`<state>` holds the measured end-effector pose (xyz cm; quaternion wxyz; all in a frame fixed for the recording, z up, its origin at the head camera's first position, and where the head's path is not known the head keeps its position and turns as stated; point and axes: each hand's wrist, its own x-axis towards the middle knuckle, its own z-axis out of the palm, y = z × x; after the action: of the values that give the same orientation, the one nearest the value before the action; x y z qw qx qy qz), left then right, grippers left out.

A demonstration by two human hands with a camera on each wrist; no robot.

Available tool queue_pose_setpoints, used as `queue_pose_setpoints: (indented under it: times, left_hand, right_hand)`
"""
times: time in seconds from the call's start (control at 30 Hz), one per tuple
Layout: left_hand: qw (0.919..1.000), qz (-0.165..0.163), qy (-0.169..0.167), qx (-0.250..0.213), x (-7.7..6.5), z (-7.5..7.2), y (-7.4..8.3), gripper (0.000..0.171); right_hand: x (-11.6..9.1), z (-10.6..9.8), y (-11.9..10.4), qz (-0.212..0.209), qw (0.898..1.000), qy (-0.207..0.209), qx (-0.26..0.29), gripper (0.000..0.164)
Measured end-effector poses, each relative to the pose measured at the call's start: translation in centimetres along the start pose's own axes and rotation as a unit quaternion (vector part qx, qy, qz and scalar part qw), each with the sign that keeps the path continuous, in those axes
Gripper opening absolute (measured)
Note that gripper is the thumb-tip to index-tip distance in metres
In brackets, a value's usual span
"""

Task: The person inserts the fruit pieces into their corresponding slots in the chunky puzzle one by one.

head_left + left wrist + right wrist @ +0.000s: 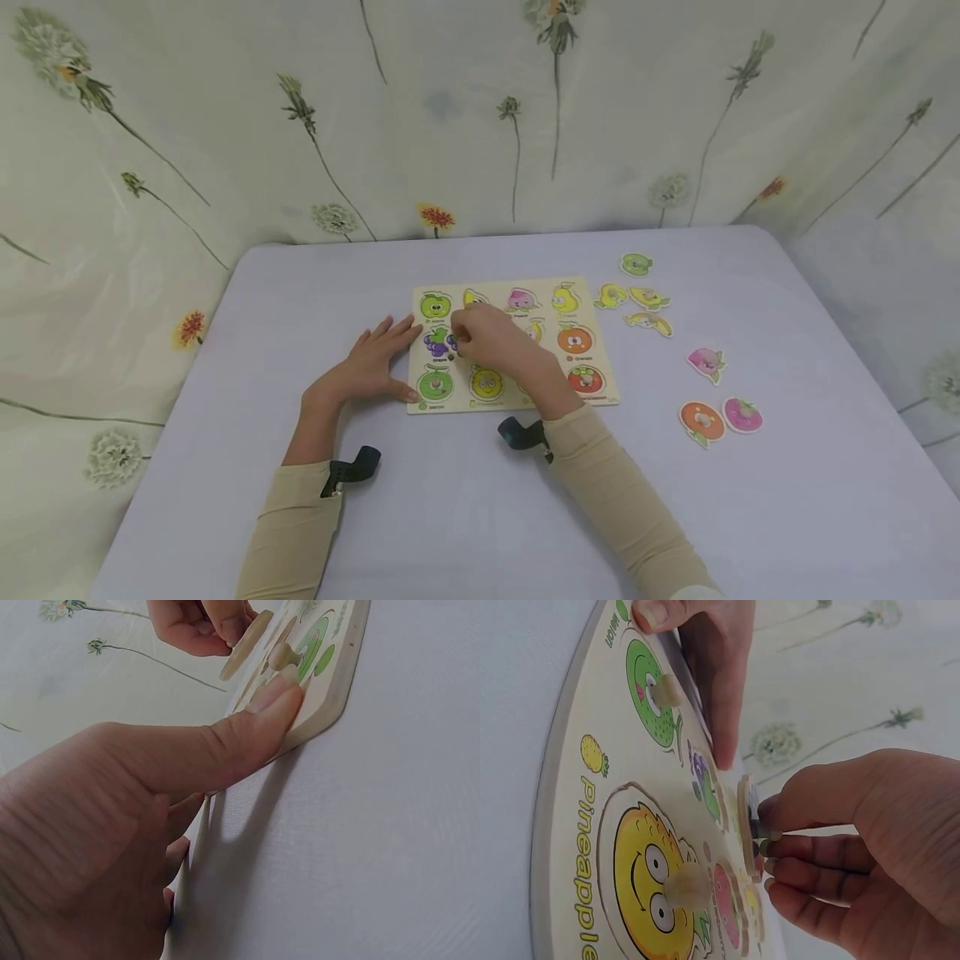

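Observation:
A wooden fruit puzzle board [609,367] lies on the table, and my left hand [367,367] rests at its left edge with fingers spread. The left thumb [262,712] presses the corner beside the melon piece [649,697], whose wooden knob stands up. My right hand [495,337] pinches a grape puzzle piece [453,342] by its knob. In the right wrist view this piece is tilted nearly edge-on, close over the board by the grape picture [435,342]. The pineapple piece [652,862] sits in its slot below the right hand.
Loose fruit pieces lie right of the board: a green one [637,264], a pear [612,295], a banana [651,323], a peach [707,363], an orange [701,421] and a pink one [742,415]. A flowered curtain [450,125] hangs behind the table.

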<state>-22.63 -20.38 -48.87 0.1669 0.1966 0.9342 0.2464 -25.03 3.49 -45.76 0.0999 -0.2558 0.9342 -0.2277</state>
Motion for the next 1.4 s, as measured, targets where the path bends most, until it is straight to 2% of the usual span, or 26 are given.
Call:
queue_pose_setpoints:
  times: [0.47,0.7,1.13,1.4]
  left_hand:
    - [1.0,-0.001,-0.003,0.006,0.1,0.1,-0.2,0.114]
    - [0.9999,-0.003,-0.007,0.009,0.2,0.1,-0.2,0.114]
    - [1.0,0.004,-0.002,0.004,0.1,0.2,-0.3,0.113]
    - [1.0,-0.002,0.0,-0.003,-0.1,0.0,0.0,0.113]
  right_hand:
    - [0.6,0.5,-0.5,0.007,1.0,0.003,-0.018,0.004]
    - [0.9,0.7,-0.8,0.021,1.0,-0.01,-0.014,0.007]
    - [1.2,1.1,-1.3,0.023,1.0,-0.017,-0.008,0.007]
    - [1.7,1.8,-1.2,0.021,1.0,-0.001,-0.014,0.006]
